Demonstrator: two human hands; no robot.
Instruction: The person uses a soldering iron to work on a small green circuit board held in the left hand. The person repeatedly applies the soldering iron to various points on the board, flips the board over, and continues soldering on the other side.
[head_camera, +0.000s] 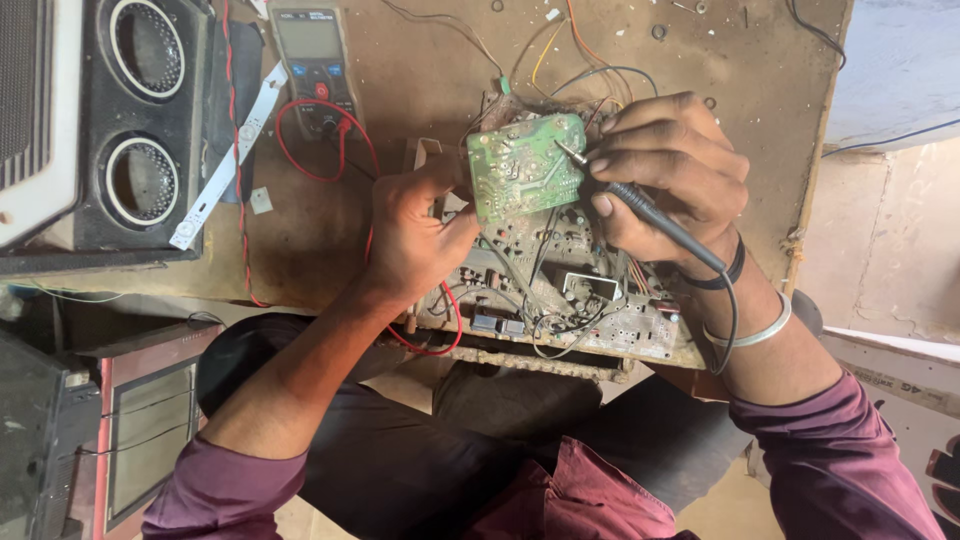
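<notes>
Speakers (140, 120): far left, I see two round ones.
Meter (312, 60): far, with red wire.
Left hand (415, 235): I curl it shut on the green board's left edge.
Green board (527, 165): middle, tilted above the big board (600, 320).
Right hand (665, 175): I grip the soldering iron (650, 215), tip touching the green board.

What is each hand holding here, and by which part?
The left hand grips the small green circuit board by its left edge. The right hand holds a soldering iron by its black handle, tip on the board.
</notes>
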